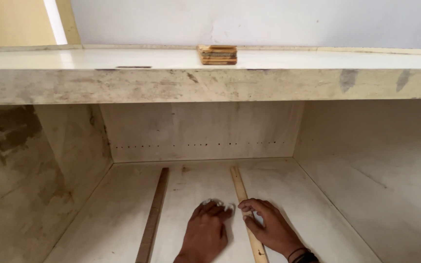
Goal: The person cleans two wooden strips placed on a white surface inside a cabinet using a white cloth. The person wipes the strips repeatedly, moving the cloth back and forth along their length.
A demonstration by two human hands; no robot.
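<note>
My fingers (222,207) on the left hand (205,231) lie spread and flat on the cabinet floor (191,185), tips smeared with something white, gripping nothing. My right hand (269,226) curls loosely over the pale wooden strip (242,192), thumb and forefinger pinching its edges, probably to keep it in line. A darker strip (154,214) lies parallel, well apart to the left. A small stack of wood pieces (218,54) sits on top.

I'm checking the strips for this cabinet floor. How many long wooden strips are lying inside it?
2. A dark strip lies left of the left hand. A pale strip runs under the right hand, whose fingers grip it. Their near ends are out of frame.
</note>
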